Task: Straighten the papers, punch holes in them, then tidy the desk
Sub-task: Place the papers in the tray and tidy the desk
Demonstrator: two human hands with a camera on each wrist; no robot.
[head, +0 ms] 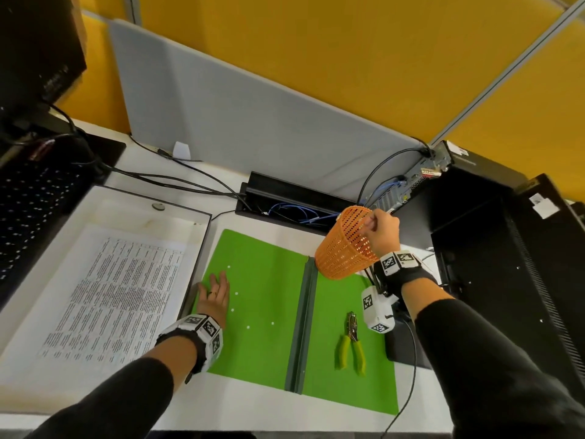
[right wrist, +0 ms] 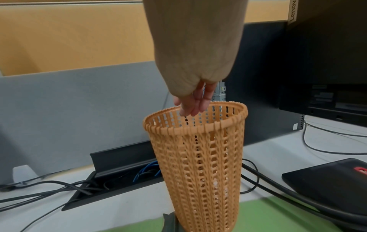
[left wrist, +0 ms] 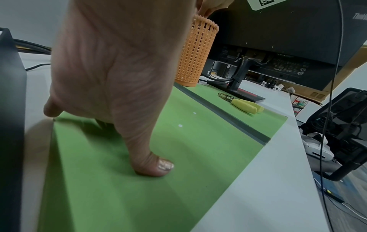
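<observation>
Right hand (head: 381,232) pinches the orange mesh basket (head: 346,243) by its rim, over the green folder's (head: 269,312) far corner, probably to take the white paper dots (head: 236,294). Left hand (head: 215,294) lies flat, fingers straight, pinning the folder; the punch pliers (head: 350,342) sit idle on it, the papers (head: 117,296) lie in the tray (head: 193,217) alongside.

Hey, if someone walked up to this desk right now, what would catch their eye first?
Probably the bright green folder lying open in the middle of the desk, dotted with small white paper dots, with the left hand resting flat on its left half. Next, the orange mesh basket at the folder's far right corner, where the right hand grips its rim. A yellow-handled hole punch lies on the right half.
</observation>
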